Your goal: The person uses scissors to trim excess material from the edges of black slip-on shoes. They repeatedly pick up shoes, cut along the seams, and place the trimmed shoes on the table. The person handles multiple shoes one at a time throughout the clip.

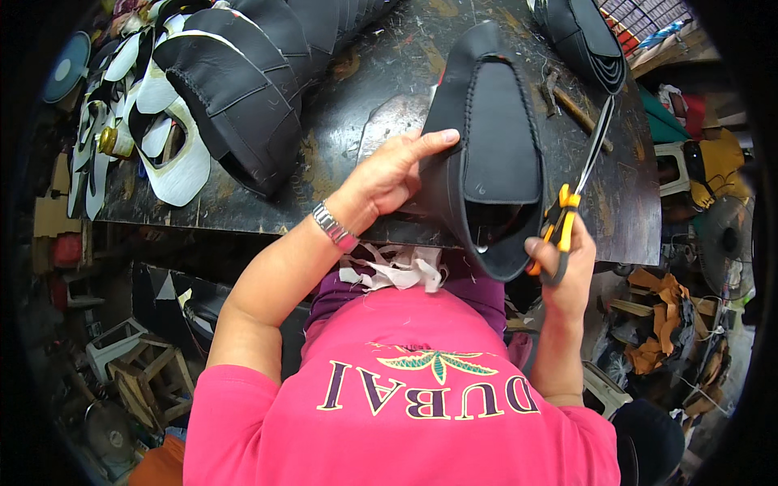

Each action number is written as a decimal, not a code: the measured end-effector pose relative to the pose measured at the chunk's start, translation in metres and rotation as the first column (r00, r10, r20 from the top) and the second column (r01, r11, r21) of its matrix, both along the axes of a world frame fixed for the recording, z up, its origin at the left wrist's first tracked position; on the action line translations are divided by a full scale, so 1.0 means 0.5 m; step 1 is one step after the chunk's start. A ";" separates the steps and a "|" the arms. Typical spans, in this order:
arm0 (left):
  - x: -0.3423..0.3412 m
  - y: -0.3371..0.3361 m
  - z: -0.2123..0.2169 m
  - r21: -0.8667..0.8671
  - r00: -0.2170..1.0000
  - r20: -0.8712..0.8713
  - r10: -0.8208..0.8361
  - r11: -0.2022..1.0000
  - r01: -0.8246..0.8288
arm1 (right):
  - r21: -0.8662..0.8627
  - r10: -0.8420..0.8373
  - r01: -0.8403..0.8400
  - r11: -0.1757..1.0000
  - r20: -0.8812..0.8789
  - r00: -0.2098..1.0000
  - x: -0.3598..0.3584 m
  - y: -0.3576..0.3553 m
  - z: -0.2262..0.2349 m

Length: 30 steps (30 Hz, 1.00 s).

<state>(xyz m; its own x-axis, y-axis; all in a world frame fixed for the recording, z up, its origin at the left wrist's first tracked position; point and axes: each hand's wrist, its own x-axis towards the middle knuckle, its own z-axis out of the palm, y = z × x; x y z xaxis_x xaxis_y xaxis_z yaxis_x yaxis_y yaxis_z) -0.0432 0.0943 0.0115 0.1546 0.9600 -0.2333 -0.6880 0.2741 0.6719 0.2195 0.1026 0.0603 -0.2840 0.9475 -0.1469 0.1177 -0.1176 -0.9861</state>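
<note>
A black leather shoe upper stands out over the table's near edge, with dark stitching round its tongue panel and an opening at the near end. My left hand is closed on its left side, the thumb lying over the edge. In my right hand is a pair of scissors with yellow and orange handles. Their long metal blades point away and to the right, beside the upper and not touching it. The fingers of my right hand are partly hidden behind the handles and the near end of the upper.
Several black uppers overlap at the left of the dark table, beside pale-lined pieces and a small jar. A hammer lies right of the upper, near another stack of uppers. White scraps rest on my lap.
</note>
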 end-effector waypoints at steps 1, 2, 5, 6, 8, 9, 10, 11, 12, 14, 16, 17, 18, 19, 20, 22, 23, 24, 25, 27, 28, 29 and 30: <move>-0.004 0.008 0.001 0.024 0.997 0.014 0.075 0.997 -0.075 | 0.054 -0.004 0.006 0.999 -0.029 1.000 -0.003 -0.019 -0.005; -0.020 0.016 0.006 -0.048 0.991 -0.079 0.104 0.993 -0.108 | -0.003 0.019 -0.019 1.000 -0.036 0.999 0.001 -0.035 -0.003; -0.067 0.040 0.021 0.084 0.998 -0.046 0.043 0.996 -0.039 | -0.082 0.126 -0.128 0.988 -0.027 0.992 -0.001 -0.064 -0.002; -0.084 0.041 0.024 0.054 0.993 -0.114 0.000 0.999 0.006 | -0.096 0.183 -0.185 0.978 -0.029 0.983 -0.002 -0.071 -0.002; -0.091 0.048 0.017 0.050 0.975 -0.216 0.042 0.998 -0.032 | -0.201 0.289 -0.294 0.934 -0.053 0.956 -0.006 -0.072 0.001; -0.095 0.051 0.012 0.048 0.936 -0.347 0.059 0.998 -0.046 | -0.188 0.321 -0.327 0.926 -0.066 0.945 -0.009 -0.066 0.001; -0.099 0.053 0.007 0.048 0.884 -0.463 0.065 0.998 -0.048 | -0.212 0.315 -0.316 0.925 -0.039 0.948 -0.011 -0.058 0.001; -0.101 0.055 0.001 0.034 0.815 -0.576 0.064 0.998 -0.054 | -0.242 0.307 -0.304 0.921 -0.025 0.951 -0.013 -0.047 0.000; -0.103 0.055 -0.005 0.084 0.717 -0.690 0.099 0.995 -0.056 | -0.270 0.306 -0.305 0.913 -0.038 0.951 -0.014 -0.035 -0.002; -0.106 0.056 -0.014 0.144 0.466 -0.871 0.154 0.988 -0.056 | -0.363 0.365 -0.329 0.872 0.034 0.930 -0.012 -0.009 -0.010; -0.114 0.060 -0.017 0.196 0.301 -0.935 0.187 0.981 0.000 | -0.493 0.421 -0.383 0.781 -0.037 0.906 -0.002 0.019 -0.022; -0.118 0.061 -0.019 0.244 0.269 -0.936 0.227 0.969 0.031 | -0.558 0.393 -0.405 0.724 -0.148 0.907 0.003 0.031 -0.031; -0.121 0.064 -0.020 0.290 0.238 -0.934 0.268 0.955 0.065 | -0.630 0.322 -0.362 0.687 -0.182 0.929 0.006 0.036 -0.043; -0.124 0.068 -0.020 0.325 0.294 -0.912 0.287 0.942 0.087 | -0.635 0.275 -0.397 0.663 -0.287 0.918 0.006 0.034 -0.058; -0.127 0.074 -0.021 0.361 0.349 -0.886 0.305 0.926 0.108 | -0.691 0.190 -0.324 0.646 -0.265 0.945 0.009 0.034 -0.069; -0.127 0.084 -0.022 0.344 0.407 -0.871 0.275 0.933 0.106 | -0.688 0.200 -0.381 0.618 -0.330 0.922 0.016 0.034 -0.080; -0.125 0.091 -0.022 0.286 0.411 -0.883 0.227 0.954 0.087 | -0.712 0.193 -0.368 0.598 -0.318 0.928 0.017 0.033 -0.083; -0.122 0.097 -0.022 0.264 0.431 -0.878 0.209 0.962 0.072 | -0.691 0.209 -0.399 0.603 -0.346 0.915 0.017 0.033 -0.084; -0.116 0.104 -0.023 0.265 0.350 -0.909 0.224 0.962 0.071 | -0.683 0.221 -0.410 0.605 -0.351 0.910 0.019 0.032 -0.082; -0.107 0.108 -0.021 0.291 0.332 -0.910 0.249 0.953 0.083 | -0.645 0.302 -0.444 0.622 -0.325 0.896 0.021 0.033 -0.077; -0.104 0.108 -0.019 0.275 0.335 -0.913 0.234 0.958 0.080 | -0.585 0.313 -0.407 0.701 -0.261 0.913 0.025 0.031 -0.074; -0.104 0.105 -0.014 0.291 0.484 -0.846 0.224 0.954 0.067 | -0.515 0.317 -0.372 0.772 -0.195 0.928 0.030 0.025 -0.072; -0.106 0.098 -0.009 0.272 0.629 -0.756 0.181 0.961 0.050 | -0.413 0.340 -0.375 0.830 -0.158 0.927 0.037 0.020 -0.071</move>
<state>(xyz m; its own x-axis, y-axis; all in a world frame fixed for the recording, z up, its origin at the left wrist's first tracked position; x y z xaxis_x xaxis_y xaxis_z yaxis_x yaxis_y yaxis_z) -0.0963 0.1435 0.0072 -0.0354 0.9994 0.0057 0.1028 -0.0021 0.9947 0.2378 0.1125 0.0246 -0.6173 0.6245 -0.4784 0.1625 -0.4938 -0.8542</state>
